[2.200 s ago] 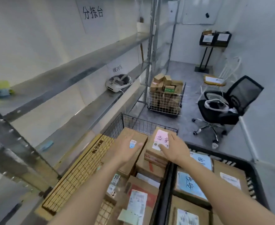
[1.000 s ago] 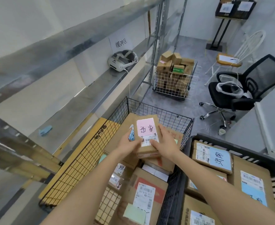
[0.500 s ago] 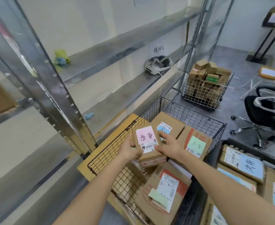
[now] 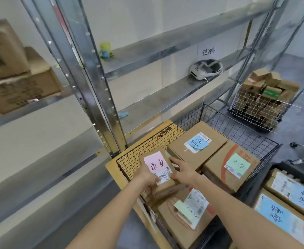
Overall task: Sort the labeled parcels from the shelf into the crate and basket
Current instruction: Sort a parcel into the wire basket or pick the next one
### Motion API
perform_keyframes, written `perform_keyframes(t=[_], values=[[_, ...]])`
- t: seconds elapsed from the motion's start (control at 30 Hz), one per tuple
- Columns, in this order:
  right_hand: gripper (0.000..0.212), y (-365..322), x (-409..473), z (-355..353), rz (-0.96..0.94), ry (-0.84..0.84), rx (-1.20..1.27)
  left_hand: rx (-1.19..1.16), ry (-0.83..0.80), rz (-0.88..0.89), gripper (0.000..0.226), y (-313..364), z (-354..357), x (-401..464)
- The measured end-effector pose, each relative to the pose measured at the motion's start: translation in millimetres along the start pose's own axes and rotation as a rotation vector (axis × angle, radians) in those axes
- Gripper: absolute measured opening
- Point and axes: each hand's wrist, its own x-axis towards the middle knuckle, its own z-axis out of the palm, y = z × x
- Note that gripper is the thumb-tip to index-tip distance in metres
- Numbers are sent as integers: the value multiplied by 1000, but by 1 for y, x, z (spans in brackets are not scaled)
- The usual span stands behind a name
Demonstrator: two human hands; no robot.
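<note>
My left hand (image 4: pixel 147 178) grips the near left edge of a small cardboard parcel (image 4: pixel 162 174), fingers curled under it and thumb on top by the barcode label. My right hand (image 4: pixel 182 169) rests along the parcel's right side with fingers straight and spread, touching rather than clutching. The parcel carries a pink note (image 4: pixel 155 162) with handwritten characters and sits over the left part of the black wire basket (image 4: pixel 237 130), at about 11 o'clock from my wrists.

Just below it, toward 6 o'clock, lies a parcel with a green note (image 4: pixel 180 208). At 1 o'clock sits a box with a blue note (image 4: pixel 199 142), and beside it, at 2 o'clock, a box with a pale green note (image 4: pixel 238 163). At 3 to 4 o'clock the dark crate (image 4: pixel 255 182) holds boxes with blue labels (image 4: pixel 277 212).

Farther off, the metal shelf (image 4: pixel 156 101) runs from 10 to 1 o'clock, bearing a white headset (image 4: pixel 204 69). At 2 o'clock, well apart, stands a white wire basket of boxes (image 4: pixel 260 105).
</note>
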Motion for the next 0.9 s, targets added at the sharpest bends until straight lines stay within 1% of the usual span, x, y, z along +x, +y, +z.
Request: perform_keyframes(t=[0.07, 0.13, 0.23, 0.3, 0.33, 0.4, 0.47, 0.5, 0.57, 0.6, 0.67, 0.8, 0.87, 0.9], values=[[73, 4, 6, 1, -32, -48, -13, 19, -10, -70, 35, 2, 3, -4], [73, 5, 13, 3, -50, -93, -24, 44, 0, -135, 39, 1, 6, -5], [74, 6, 23, 8, -82, -142, 6, 132, 37, -167, 48, 1, 4, -6], [74, 10, 26, 11, -87, -152, -6, 127, 35, -187, 49, 5, 5, -5], [73, 15, 27, 14, -90, -157, -6, 164, 36, -186, 47, 6, 6, -7], [71, 25, 26, 20, -94, -176, 4, 435, 66, -144, 43, 6, 11, -12], [70, 31, 27, 22, -98, -183, 29, 771, 121, -40, 44, 6, 18, -14], [69, 34, 29, 22, -97, -184, 34, 890, 148, 13, 49, 5, 20, -15], [68, 40, 35, 25, -87, -168, 15, 1004, 165, 58, 69, 2, 20, -11], [68, 42, 35, 24, -91, -160, 16, 1023, 144, 62, 77, -1, 17, -8], [70, 46, 38, 24, -110, -152, 7, 1070, 62, 62, 83, -5, 12, 0], [63, 51, 37, 29, -172, -144, -127, 1123, -105, 3, 103, -14, 19, 14], [67, 53, 39, 37, -179, -187, -233, 1211, -156, -32, 102, -17, 24, 17], [70, 52, 39, 39, -172, -209, -326, 1271, -177, -54, 95, -17, 26, 18]])
